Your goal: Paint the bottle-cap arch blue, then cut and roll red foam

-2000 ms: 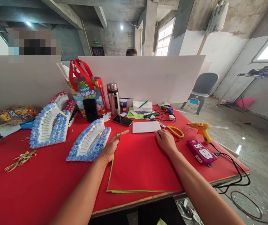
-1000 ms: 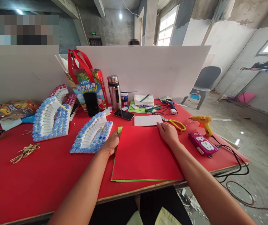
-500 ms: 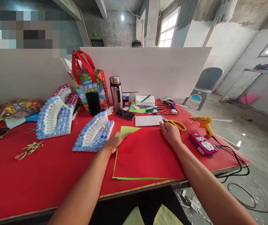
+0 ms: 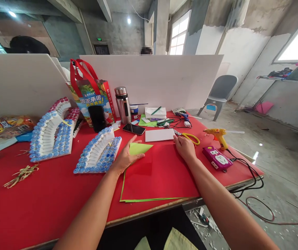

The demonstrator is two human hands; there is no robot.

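Observation:
Sheets of red paper lie on the red-covered table, with green paper showing beneath along the left and front edges. The upper left corner is turned over, showing a green triangle. Beside this corner my left hand has its thumb stretched over the paper and its fingers apart. At the upper right edge, my right hand is closed with curled fingers on the red paper; its fingertips are partly hidden. A white rectangular board and yellow-handled scissors lie just beyond it.
Fan-shaped pieces with blue rolled tips lie left. A phone, steel flask and printed bag are behind. A yellow glue gun, purple box and black cables sit near the right edge.
My left hand's thumb and fingers have spread farther apart at the folded corner. My right hand stays at the paper's upper right edge. The view has turned slightly right.

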